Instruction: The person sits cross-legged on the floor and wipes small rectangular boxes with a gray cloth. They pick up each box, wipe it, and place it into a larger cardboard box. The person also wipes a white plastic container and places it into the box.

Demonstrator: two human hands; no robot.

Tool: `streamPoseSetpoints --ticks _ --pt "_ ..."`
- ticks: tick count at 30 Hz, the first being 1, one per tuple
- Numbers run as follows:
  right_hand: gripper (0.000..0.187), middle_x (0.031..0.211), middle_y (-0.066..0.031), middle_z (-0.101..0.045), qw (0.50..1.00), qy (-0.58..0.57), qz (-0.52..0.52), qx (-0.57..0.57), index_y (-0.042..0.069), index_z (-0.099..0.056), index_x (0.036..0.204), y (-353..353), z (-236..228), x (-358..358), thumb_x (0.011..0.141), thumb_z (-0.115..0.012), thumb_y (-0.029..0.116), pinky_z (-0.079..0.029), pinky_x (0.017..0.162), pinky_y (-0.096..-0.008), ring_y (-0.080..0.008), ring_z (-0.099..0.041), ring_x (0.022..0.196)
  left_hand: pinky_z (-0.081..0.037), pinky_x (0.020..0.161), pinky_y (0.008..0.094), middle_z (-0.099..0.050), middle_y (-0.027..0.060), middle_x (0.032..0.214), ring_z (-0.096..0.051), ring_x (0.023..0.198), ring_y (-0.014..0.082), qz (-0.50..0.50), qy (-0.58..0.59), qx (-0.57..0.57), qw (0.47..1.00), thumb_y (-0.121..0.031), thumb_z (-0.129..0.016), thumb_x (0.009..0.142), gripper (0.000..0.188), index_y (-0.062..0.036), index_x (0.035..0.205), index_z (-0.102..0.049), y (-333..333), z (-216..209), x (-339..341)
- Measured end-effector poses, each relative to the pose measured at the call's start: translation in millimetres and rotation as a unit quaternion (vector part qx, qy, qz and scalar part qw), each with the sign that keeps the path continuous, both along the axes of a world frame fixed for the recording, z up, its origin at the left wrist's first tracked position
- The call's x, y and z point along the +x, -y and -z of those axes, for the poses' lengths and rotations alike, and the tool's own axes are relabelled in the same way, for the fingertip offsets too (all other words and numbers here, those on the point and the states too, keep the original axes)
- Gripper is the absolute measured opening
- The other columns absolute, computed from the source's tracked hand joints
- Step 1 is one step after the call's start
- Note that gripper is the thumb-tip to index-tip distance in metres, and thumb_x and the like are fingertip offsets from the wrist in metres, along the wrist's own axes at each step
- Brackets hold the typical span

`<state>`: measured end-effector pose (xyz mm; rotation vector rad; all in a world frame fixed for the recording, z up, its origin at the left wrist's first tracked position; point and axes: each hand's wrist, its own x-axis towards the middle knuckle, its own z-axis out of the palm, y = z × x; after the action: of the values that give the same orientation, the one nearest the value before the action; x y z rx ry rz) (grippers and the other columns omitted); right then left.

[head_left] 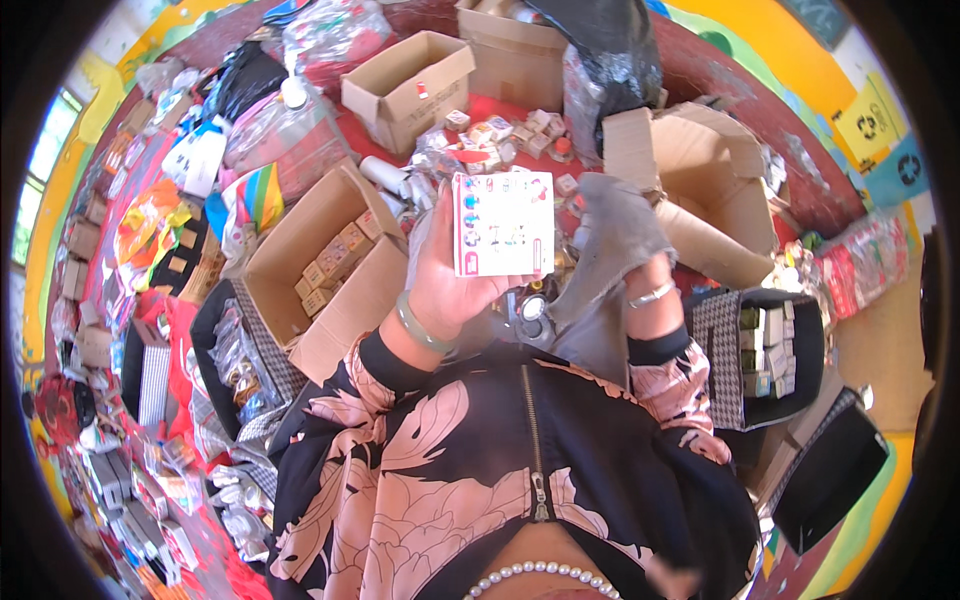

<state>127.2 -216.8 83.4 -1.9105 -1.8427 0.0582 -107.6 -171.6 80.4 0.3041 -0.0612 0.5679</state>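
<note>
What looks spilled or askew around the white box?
Beyond the white box in the left hand, small boxes lie jumbled, unlike those lined up inside the left carton. The right carton looks tilted, flaps splayed. No damage shows on the white box.

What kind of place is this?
Probably a packed storage or sorting room, maybe for recycling: open brown cardboard boxes stand around, a black-and-white patterned fabric bin holds small pale boxes, and a square yellow wall poster shows dark recycling arrows.

One held box [505, 225] and one grey cloth [612, 238] show.
</note>
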Motion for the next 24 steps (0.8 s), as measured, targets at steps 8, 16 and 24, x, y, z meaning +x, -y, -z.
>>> streamPoseSetpoints --ticks 8,16,24 --pt "0.028 0.080 -0.0102 -0.057 0.985 0.161 -0.049 0.050 0.008 -0.060 0.096 14.1 -47.8 -24.2 0.068 -0.061 0.008 -0.045 0.071 -0.0404 -0.0293 -0.058 0.079 -0.042 0.094 0.0470 -0.047 0.0130 0.133 -0.051 0.117 0.0297 -0.140 -0.058 0.078 0.985 -0.058 -0.034 0.091 0.067 -0.0081 0.135 -0.038 -2.7 -4.1 0.9" --pt "0.054 0.110 -0.0174 -0.054 0.963 -0.129 -0.167 0.167 -0.001 -0.053 0.112 30.1 -72.7 -83.8 0.061 -0.066 0.011 -0.044 0.084 -0.0366 -0.0334 -0.057 0.091 -0.039 0.092 0.0337 -0.047 0.0165 0.119 -0.049 0.106 0.0291 -0.357 -0.288 0.659 0.596 -0.043 -0.077 0.066 0.089 0.0008 0.134 -0.041 4.2 -11.3 0.2" --pt "0.053 0.103 -0.0197 -0.058 0.889 -0.438 -0.089 0.095 -0.001 -0.057 0.108 29.8 -28.3 -75.4 0.064 -0.069 0.027 -0.047 0.082 -0.0364 -0.0328 -0.058 0.097 -0.037 0.094 0.0356 -0.045 0.0192 0.118 -0.048 0.107 0.0303 -0.350 -0.273 0.738 0.508 -0.049 -0.073 0.070 0.088 0.0046 0.133 -0.041 11.7 -6.1 3.2"
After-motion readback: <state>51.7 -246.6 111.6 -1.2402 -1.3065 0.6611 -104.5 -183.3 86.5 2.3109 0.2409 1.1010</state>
